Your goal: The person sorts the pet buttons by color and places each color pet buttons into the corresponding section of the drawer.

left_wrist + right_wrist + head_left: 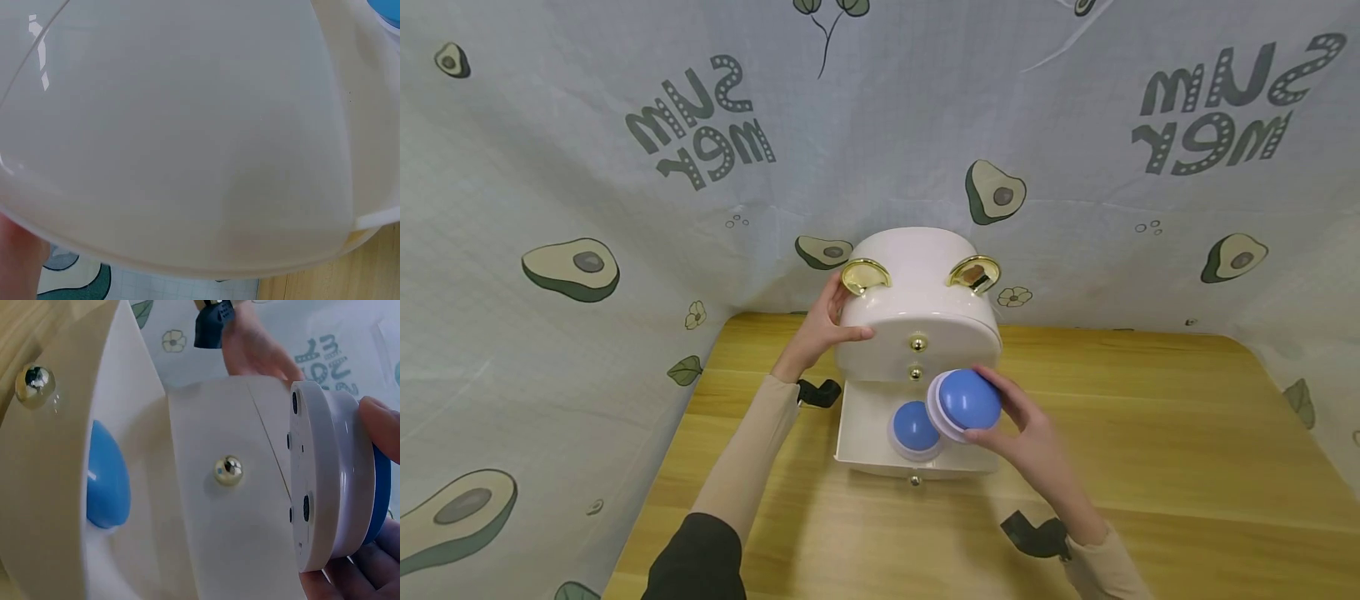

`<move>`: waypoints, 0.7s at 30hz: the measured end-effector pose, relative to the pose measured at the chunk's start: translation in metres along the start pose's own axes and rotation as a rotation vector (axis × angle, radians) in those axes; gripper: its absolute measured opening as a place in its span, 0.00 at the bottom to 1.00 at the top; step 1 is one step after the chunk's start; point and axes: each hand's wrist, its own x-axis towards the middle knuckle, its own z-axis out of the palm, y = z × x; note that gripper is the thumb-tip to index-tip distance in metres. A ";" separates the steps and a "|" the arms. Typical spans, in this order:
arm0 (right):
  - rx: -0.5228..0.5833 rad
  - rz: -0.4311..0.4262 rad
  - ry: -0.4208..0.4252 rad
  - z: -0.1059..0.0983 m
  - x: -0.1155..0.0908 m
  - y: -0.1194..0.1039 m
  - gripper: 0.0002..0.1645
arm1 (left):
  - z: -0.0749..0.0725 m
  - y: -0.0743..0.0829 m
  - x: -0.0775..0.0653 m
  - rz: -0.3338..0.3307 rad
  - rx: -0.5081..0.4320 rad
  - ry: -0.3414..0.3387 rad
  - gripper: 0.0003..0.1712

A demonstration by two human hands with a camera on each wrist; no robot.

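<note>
A small white drawer cabinet [917, 287] with gold ears and gold knobs stands on the table, its lowest drawer [865, 425] pulled out. My left hand [823, 325] rests on the cabinet's left side, thumb on the front face and fingers along the side, partly hidden behind it. With fingertips and thumb, my right hand [1026, 429] holds a round white device with a blue dome [970, 400] above the drawer's right part. In the right wrist view its flat underside with small dark feet faces the cabinet. A similar blue-domed device [915, 429] sits inside the drawer.
The wooden table [1150, 442] extends to both sides of the cabinet. Behind it hangs a pale cloth [887, 117] printed with avocados and lettering, close to the cabinet's back. The open drawer juts forward, with a gold knob [34, 384] on its front.
</note>
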 end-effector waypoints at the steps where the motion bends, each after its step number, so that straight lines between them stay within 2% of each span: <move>1: 0.009 0.003 -0.009 0.004 0.001 0.001 0.45 | 0.000 0.000 0.000 0.006 0.000 -0.001 0.57; 7: 0.056 0.023 -0.046 0.028 0.004 0.004 0.45 | -0.001 -0.002 0.001 0.018 -0.001 0.000 0.57; 15: 0.107 -0.053 -0.075 0.061 0.014 0.008 0.45 | 0.000 0.001 0.001 -0.020 0.012 0.006 0.56; 21: 0.125 -0.037 -0.091 0.079 0.017 0.014 0.44 | 0.004 0.017 -0.002 -0.040 0.001 -0.002 0.56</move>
